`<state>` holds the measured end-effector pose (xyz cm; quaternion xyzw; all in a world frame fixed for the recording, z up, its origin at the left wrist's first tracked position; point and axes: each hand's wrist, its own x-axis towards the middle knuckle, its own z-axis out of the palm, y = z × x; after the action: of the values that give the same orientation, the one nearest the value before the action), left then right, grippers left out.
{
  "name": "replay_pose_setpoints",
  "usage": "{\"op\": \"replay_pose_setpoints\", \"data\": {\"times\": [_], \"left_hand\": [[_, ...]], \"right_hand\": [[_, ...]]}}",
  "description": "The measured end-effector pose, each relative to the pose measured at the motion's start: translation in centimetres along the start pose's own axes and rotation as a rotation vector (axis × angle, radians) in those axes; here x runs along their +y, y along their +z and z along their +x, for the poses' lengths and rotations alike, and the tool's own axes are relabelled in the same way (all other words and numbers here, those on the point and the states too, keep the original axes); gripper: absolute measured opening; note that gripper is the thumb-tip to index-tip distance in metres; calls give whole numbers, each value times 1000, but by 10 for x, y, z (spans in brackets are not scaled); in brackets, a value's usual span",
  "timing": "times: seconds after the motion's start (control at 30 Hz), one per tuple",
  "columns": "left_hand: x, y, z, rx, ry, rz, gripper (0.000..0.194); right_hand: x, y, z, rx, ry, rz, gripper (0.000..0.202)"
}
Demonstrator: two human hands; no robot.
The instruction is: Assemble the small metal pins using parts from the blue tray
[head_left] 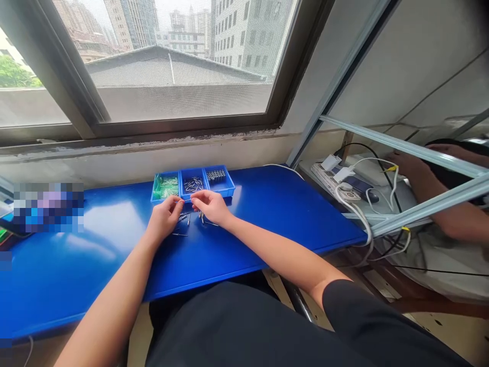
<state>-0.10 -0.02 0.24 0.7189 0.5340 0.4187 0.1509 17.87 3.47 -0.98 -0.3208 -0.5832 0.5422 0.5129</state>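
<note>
Both hands are close together over the blue table, just in front of three joined blue bins. My left hand is closed in a pinch, and my right hand pinches close beside it; whatever lies between the fingertips is too small to name. Clear-green pieces fill the left bin, thin dark metal pieces lie in the middle bin, and small round metal parts sit in the right bin. Beneath the hands, several slender metal pieces are scattered on the table.
The blue table runs below a window. At the right are a metal frame, a power strip, white cables and another person's arm. A blurred-out object lies at the far left.
</note>
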Motion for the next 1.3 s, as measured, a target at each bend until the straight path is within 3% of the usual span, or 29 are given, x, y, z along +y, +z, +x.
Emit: {"op": "replay_pose_setpoints", "data": {"times": [0.23,0.5,0.87,1.3], "left_hand": [[3,1,-2,-9,-3,-34,20],[1,-1,1,-19,-17,34,29],[3,0,-2,-33,-25,-53,20],[1,-1,-1,-38,-30,-59,27]], "right_hand": [[3,-1,0,-18,-9,-32,30],[-2,-1,-4,-39,-48,-169,22],[-4,-2,-3,-20,-33,-169,23],[-6,0,-4,-28,-26,-153,26]]}}
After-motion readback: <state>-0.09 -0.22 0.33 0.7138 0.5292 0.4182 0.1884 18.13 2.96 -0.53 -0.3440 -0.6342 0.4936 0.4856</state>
